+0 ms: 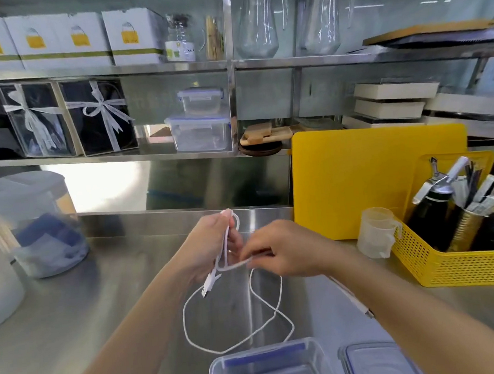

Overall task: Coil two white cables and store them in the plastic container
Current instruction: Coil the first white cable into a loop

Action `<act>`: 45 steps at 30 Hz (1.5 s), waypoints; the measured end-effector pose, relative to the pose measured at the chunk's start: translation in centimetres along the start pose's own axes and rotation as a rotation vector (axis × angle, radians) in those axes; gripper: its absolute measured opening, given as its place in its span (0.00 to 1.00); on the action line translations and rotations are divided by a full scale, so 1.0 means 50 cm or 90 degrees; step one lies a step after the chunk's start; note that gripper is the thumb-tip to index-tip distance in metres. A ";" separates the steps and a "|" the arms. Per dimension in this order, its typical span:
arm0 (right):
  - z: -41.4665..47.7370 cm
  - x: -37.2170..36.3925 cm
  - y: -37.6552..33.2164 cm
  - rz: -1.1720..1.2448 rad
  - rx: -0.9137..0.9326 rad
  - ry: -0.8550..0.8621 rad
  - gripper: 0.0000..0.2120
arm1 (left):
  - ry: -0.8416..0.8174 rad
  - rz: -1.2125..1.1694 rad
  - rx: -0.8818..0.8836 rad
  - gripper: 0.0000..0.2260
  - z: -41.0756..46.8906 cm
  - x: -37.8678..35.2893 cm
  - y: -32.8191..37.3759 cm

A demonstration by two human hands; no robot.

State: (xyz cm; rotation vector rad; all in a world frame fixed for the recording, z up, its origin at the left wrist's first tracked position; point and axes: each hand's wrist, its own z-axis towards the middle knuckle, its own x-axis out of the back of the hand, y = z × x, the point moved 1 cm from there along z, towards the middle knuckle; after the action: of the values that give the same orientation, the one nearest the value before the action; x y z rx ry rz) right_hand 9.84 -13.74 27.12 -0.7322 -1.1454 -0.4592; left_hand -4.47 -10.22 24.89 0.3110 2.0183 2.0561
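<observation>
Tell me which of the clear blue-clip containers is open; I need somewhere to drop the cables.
The container on the counter, nearest the camera below the hands, is open; its lid lies beside it. The two stacked on the shelf are both lidded.

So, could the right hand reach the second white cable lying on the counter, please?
Probably yes. The second white cable lies on the counter just beneath the right forearm, with nothing covering it, but the right hand is pinching the first cable and would need to let go.

I see the plastic container (268,367) nearest me on the counter (103,311), its lid (378,361) just right. The cable (236,317) loops behind it. A basket (447,264) sits far right, a cutting board (355,180) behind.
</observation>
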 end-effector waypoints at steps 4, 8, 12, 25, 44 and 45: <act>-0.004 0.030 0.029 -0.094 0.013 0.107 0.07 | -0.063 0.221 -0.022 0.17 -0.010 -0.015 -0.005; -0.014 0.016 0.061 -0.306 0.089 0.164 0.11 | -0.156 0.258 0.049 0.15 -0.011 -0.015 -0.010; -0.013 -0.020 0.064 -0.252 0.060 0.181 0.16 | -0.241 0.148 0.150 0.15 -0.003 0.001 -0.019; -0.033 -0.059 0.039 0.486 -0.158 0.170 0.08 | -0.092 -0.185 0.112 0.19 0.006 0.015 -0.008; -0.051 -0.033 0.086 0.382 -0.426 0.117 0.11 | 0.197 0.018 -0.133 0.11 0.020 -0.006 -0.041; -0.053 -0.027 0.088 0.445 -0.427 0.137 0.11 | 0.208 0.059 -0.152 0.12 0.021 -0.005 -0.044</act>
State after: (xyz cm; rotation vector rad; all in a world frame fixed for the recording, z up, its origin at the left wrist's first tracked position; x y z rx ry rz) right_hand 14.01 -12.71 24.02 -1.5530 -0.4578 -0.3049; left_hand -3.83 -9.29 22.74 0.0246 1.9247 2.5154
